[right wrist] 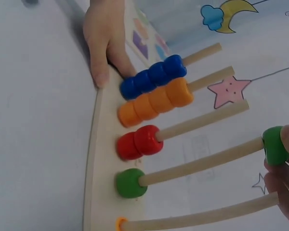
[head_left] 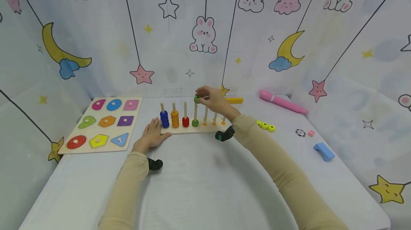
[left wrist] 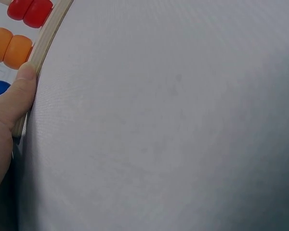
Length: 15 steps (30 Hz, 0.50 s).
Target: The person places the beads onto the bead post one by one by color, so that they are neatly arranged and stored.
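Note:
My right hand (head_left: 214,100) pinches a green bead (right wrist: 275,145) between thumb and fingers, right at the top of the fourth wooden peg (right wrist: 202,161). One green bead (right wrist: 131,183) sits at the foot of that peg. To its left on the pegboard (head_left: 189,130) stand stacks of blue beads (head_left: 164,119), orange beads (head_left: 174,118) and red beads (head_left: 185,122); the pegs to the right show bare wood. With fingers extended, my left hand (head_left: 151,135) rests against the board's left end, its thumb (left wrist: 25,89) along the front edge.
A shape puzzle board (head_left: 107,120) lies at the left. Behind the right arm is a yellow bar (head_left: 234,100), with yellow-green beads (head_left: 271,128) beside the sleeve. Further right lie a pink pen-shaped toy (head_left: 282,102), a blue arched block (head_left: 324,152) and small trinkets (head_left: 300,132).

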Each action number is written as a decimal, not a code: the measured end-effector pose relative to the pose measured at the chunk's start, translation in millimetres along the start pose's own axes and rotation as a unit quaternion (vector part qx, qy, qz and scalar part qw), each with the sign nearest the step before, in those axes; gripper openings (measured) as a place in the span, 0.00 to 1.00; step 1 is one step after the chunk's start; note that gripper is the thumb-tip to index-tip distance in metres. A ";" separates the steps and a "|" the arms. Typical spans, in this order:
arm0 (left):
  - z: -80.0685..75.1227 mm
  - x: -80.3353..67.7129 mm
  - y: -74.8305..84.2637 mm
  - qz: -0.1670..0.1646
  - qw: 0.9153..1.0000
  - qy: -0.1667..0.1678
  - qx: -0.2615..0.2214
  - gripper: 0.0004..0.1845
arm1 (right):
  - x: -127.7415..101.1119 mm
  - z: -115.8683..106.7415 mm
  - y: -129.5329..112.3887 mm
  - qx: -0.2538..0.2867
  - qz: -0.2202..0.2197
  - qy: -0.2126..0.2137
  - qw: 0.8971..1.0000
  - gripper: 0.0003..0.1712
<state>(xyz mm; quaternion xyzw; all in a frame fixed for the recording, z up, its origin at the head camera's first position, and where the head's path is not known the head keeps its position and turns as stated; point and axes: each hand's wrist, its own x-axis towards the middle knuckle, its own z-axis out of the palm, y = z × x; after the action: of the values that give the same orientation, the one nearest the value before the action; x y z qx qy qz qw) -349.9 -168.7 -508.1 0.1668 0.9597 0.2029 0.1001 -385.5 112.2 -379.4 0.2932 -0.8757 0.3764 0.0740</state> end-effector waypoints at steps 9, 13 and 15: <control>-2.2 -1.8 3.6 -0.005 1.000 0.002 -0.002 0.47 | 2.2 4.6 -5.0 -0.012 -0.012 -0.011 1.000 0.18; 1.5 1.0 -0.6 -0.002 1.000 0.006 -0.004 0.48 | 3.1 4.1 -5.4 -0.014 -0.021 0.000 1.000 0.17; 2.4 2.0 -1.6 -0.001 1.000 0.007 -0.002 0.47 | 3.2 2.5 -4.8 -0.013 -0.023 0.006 1.000 0.17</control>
<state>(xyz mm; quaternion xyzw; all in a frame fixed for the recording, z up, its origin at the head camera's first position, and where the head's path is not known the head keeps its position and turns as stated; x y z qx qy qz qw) -351.6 -168.5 -511.2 0.1640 0.9602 0.2057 0.0939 -385.2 106.3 -377.2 0.3104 -0.8730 0.3650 0.0916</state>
